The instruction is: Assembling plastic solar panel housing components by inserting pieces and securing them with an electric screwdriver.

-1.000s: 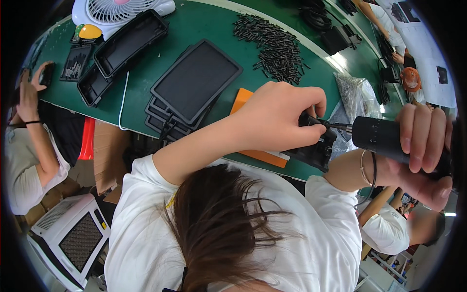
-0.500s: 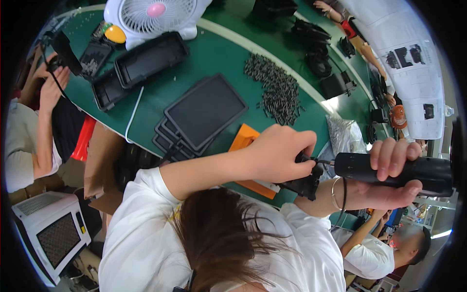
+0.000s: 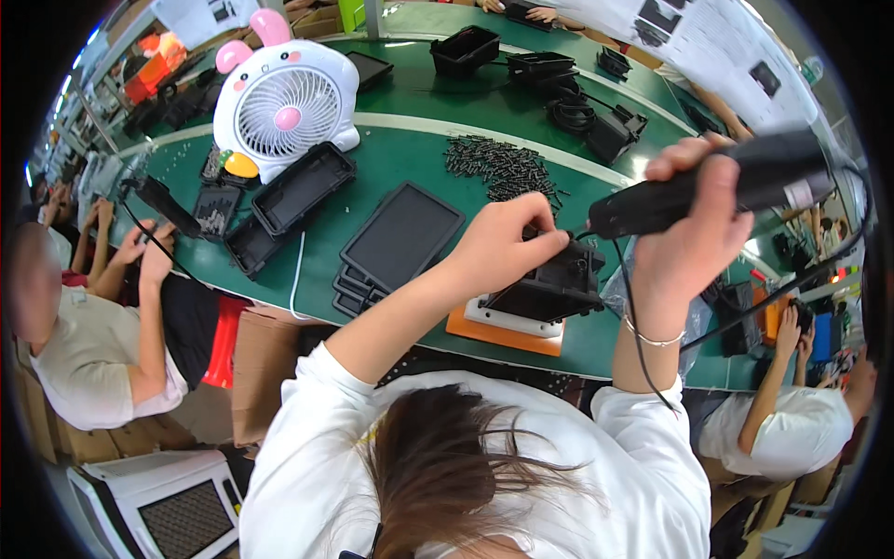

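Note:
My right hand (image 3: 694, 224) grips a black electric screwdriver (image 3: 652, 200), its tip pointing left. The tip comes close to the pinched fingers of my left hand (image 3: 507, 240); whatever those fingers hold is too small to make out. Just below them a black plastic housing (image 3: 549, 284) sits on a white and orange fixture (image 3: 503, 334) at the table's near edge. My left hand hides part of the housing. A thin black cord (image 3: 629, 307) hangs in front of my right wrist.
Black rectangular panels (image 3: 402, 238) lie stacked left of my left hand. Beyond are a heap of dark screws (image 3: 498, 166), open black cases (image 3: 303, 189) and a white rabbit-shaped fan (image 3: 287, 107). Co-workers sit on both sides. A clear plastic bag (image 3: 619, 284) lies beside the fixture.
The whole view has shifted, showing more of the far tables. My right hand and the screwdriver have tilted upward relative to the table. My left fingers remain pinched near the housing.

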A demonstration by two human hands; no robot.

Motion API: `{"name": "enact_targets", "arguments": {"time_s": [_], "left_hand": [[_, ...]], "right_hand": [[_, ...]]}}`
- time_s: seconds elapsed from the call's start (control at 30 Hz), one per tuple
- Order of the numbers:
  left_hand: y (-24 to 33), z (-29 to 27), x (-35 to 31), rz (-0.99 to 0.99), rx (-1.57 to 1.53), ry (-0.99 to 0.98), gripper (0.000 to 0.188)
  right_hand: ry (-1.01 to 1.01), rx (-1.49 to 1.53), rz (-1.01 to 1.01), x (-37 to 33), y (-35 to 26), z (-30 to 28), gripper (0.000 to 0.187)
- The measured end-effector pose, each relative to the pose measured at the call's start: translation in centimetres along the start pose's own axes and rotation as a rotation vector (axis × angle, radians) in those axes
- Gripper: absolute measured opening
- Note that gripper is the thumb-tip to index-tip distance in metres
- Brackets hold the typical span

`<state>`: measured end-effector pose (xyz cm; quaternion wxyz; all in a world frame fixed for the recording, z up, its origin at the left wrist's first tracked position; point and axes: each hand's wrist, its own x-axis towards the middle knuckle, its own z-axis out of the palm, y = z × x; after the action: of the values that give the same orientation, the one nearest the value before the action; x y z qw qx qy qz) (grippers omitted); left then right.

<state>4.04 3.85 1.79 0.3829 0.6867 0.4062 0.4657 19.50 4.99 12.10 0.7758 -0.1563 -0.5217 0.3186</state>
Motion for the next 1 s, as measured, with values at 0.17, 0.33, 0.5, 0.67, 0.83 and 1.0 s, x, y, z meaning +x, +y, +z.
{"name": "enact_targets", "arguments": {"time_s": [0.17, 0.33, 0.5, 0.67, 0.83, 1.0], "left_hand": [[-1.9, 0.4, -5.2, 0.366, -0.156, 0.449, 0.032], [-4.2, 4.8, -6.8, -0.197, -0.389, 0.189, 0.027], [-2.5, 4.3, -5.4, 0.209, -0.304, 0.212, 0.026], [1.9, 3.6, -2.1, 0.707, 0.06, -0.199, 0.027], [4.2, -0.1, -2.4, 0.578, 0.415, -0.304, 0.029], [5.8, -5.8, -4.6, 0.38, 0.644, -0.231, 0.029]], "right_hand": [[0.328, 0.11, -0.103, -0.8, -1.2, -8.6, 0.03], [0.241, -0.382, 0.148, -2.7, 3.1, -16.6, 0.023], [0.402, -0.745, -0.35, -3.9, 2.5, -17.3, 0.043], [-0.399, -0.414, 0.789, -7.2, 3.4, -13.9, 0.026], [-0.262, -0.274, 1.045, -5.2, 4.6, -13.6, 0.026], [0.02, -0.482, 0.624, -2.2, 2.7, -11.1, 0.034]]}}
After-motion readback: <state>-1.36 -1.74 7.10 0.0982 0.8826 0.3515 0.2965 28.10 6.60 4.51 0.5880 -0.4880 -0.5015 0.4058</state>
